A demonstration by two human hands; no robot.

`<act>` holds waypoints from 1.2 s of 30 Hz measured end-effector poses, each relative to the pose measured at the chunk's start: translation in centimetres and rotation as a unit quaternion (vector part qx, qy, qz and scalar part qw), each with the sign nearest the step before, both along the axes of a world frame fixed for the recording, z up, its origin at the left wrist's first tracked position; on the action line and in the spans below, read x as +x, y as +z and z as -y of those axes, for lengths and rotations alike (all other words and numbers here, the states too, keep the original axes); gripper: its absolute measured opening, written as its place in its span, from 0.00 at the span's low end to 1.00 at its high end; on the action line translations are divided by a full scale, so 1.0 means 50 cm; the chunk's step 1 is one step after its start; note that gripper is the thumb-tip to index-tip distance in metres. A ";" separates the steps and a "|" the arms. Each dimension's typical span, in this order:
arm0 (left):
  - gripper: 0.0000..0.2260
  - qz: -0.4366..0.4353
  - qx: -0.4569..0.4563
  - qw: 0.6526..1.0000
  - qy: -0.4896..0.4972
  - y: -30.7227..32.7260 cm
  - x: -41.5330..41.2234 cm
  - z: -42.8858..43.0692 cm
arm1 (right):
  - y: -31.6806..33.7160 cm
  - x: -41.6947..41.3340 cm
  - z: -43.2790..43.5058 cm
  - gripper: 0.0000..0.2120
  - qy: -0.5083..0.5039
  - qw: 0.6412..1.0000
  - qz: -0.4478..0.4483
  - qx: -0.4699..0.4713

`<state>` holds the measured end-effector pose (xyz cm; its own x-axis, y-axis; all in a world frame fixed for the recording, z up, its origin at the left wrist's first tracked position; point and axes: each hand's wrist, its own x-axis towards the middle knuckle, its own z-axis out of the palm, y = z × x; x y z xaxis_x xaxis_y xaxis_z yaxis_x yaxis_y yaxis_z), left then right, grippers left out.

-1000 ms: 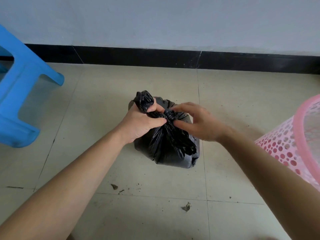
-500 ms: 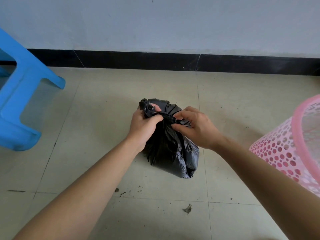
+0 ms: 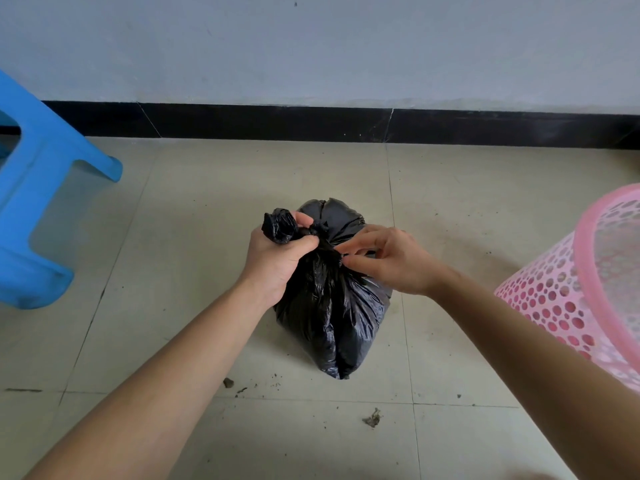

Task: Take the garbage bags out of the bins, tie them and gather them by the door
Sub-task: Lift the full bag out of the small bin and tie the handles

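A small black garbage bag stands on the tiled floor in the middle of the view, its top gathered into a twisted neck. My left hand grips one bunched end of the neck, which sticks out above my fist. My right hand pinches the plastic at the neck from the right with thumb and fingertips. A pink perforated bin lies tilted at the right edge, no bag visible in it.
A blue plastic stool stands at the left. A grey wall with a black skirting runs close behind the bag. Small bits of dirt lie on the tiles in front of the bag.
The gathered top has been drawn tighter into a knot-like neck. My right hand has loosened from a fuller hold to a fingertip pinch, and my left fist has pulled its end out to the left.
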<state>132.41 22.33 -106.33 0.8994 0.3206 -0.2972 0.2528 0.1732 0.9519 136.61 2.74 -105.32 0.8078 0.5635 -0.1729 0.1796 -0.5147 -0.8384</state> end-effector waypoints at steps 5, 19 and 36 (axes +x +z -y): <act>0.12 -0.006 0.040 0.999 0.014 -0.020 0.000 -0.006 | -0.011 0.011 0.008 0.07 -0.024 0.997 -0.054 0.038; 0.16 0.123 0.104 0.979 -0.121 -0.005 -0.008 -0.016 | -0.013 0.018 0.004 0.07 -0.026 0.991 0.130 0.006; 0.10 -0.205 -0.014 0.975 -0.085 -0.090 -0.045 -0.059 | -0.117 -0.020 0.073 0.43 -0.201 0.935 -0.292 0.006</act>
<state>130.17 25.28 -110.82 0.7422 0.1638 -0.6499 0.6387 0.1207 0.7599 135.62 -0.93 -111.15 0.7243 0.2387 -0.6468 -0.5172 -0.4322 -0.7387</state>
